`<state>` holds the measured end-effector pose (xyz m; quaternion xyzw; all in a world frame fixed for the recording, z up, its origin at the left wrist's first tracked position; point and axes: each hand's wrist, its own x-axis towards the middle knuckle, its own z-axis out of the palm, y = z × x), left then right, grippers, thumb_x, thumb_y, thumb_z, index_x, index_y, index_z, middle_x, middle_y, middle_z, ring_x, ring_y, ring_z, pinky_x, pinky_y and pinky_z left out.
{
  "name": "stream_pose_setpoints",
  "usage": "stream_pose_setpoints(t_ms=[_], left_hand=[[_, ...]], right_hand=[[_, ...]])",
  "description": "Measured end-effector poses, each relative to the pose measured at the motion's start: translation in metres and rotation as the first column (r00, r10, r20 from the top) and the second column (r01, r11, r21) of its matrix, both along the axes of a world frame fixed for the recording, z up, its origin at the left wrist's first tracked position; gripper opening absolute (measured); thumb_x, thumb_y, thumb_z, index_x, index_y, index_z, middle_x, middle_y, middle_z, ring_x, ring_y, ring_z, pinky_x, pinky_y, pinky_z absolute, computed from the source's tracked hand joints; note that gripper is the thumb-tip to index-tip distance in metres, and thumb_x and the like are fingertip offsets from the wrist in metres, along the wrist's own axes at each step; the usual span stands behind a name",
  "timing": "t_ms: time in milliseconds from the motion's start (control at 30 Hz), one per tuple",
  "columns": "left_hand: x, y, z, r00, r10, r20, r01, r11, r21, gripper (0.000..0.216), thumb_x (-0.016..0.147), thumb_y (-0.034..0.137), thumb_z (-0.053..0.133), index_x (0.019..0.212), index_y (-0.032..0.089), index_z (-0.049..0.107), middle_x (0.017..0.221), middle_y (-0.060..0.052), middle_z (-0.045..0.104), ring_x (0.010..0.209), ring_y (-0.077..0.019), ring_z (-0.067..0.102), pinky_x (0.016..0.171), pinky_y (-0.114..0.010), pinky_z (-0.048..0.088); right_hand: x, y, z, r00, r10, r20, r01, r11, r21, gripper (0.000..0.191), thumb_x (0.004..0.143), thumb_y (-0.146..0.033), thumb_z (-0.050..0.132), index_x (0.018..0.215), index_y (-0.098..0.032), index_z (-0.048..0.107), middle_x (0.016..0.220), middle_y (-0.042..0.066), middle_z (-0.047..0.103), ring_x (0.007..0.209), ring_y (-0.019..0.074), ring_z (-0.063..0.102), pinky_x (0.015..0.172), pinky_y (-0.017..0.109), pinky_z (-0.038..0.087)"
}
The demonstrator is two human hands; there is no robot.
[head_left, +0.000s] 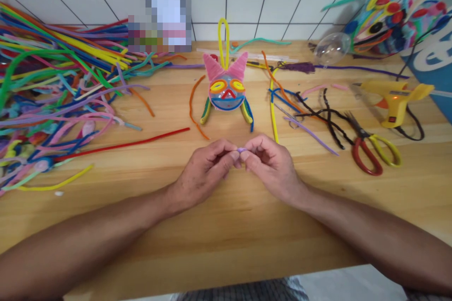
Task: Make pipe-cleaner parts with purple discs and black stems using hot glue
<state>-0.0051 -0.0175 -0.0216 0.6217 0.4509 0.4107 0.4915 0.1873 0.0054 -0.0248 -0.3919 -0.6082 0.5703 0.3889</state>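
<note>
My left hand (205, 171) and my right hand (270, 164) meet at the middle of the wooden table (226, 240), fingertips pinched together on a small purple pipe-cleaner piece (241, 150). Most of that piece is hidden by the fingers. Just beyond the hands stands a pipe-cleaner cat-like head (228, 89) with pink ears, yellow-ringed eyes, a blue mouth and a yellow loop on top.
A large heap of coloured pipe cleaners (60, 89) covers the left side. A red pipe cleaner (123, 145) lies near my left hand. Red-and-yellow scissors (370, 146), a yellow glue gun (395, 99), loose black and purple strands, a clear plastic ball (332, 48) and finished crafts (391, 14) lie right.
</note>
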Motion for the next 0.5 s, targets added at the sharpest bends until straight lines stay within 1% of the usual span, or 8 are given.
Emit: stream_pose_setpoints(t_ms=[133, 333, 500], left_hand=[[0.0007, -0.0001, 0.0005, 1.000, 0.002, 0.007, -0.002, 1.000, 0.019, 0.017, 0.104, 0.026, 0.061, 0.093, 0.018, 0.070, 0.077, 0.001, 0.068, 0.060, -0.0089, 0.055, 0.059, -0.021, 0.046], [0.0014, -0.0008, -0.0021, 1.000, -0.003, 0.028, 0.002, 1.000, 0.027, 0.016, 0.105, 0.026, 0.061, 0.093, 0.017, 0.069, 0.077, 0.001, 0.067, 0.059, -0.0082, 0.054, 0.058, -0.020, 0.046], [0.0005, -0.0010, -0.0027, 1.000, -0.005, 0.031, 0.005, 1.000, 0.003, 0.018, 0.106, 0.030, 0.061, 0.094, 0.018, 0.069, 0.077, 0.001, 0.067, 0.060, -0.0089, 0.054, 0.058, -0.020, 0.046]], right_hand=[[0.0004, -0.0001, -0.0001, 1.000, -0.002, 0.006, 0.002, 1.000, -0.004, 0.016, 0.098, -0.033, 0.068, 0.089, -0.022, 0.061, 0.073, -0.002, 0.065, 0.062, 0.0105, 0.054, 0.056, 0.024, 0.042], [0.0003, 0.0000, -0.0008, 1.000, -0.003, 0.017, 0.003, 1.000, -0.002, 0.020, 0.098, -0.037, 0.069, 0.088, -0.022, 0.061, 0.072, -0.003, 0.064, 0.062, 0.0103, 0.054, 0.056, 0.024, 0.042], [0.0002, 0.0005, -0.0004, 1.000, -0.003, 0.022, 0.003, 1.000, -0.004, 0.018, 0.098, -0.034, 0.068, 0.088, -0.022, 0.060, 0.072, -0.003, 0.064, 0.062, 0.0103, 0.054, 0.056, 0.024, 0.043]])
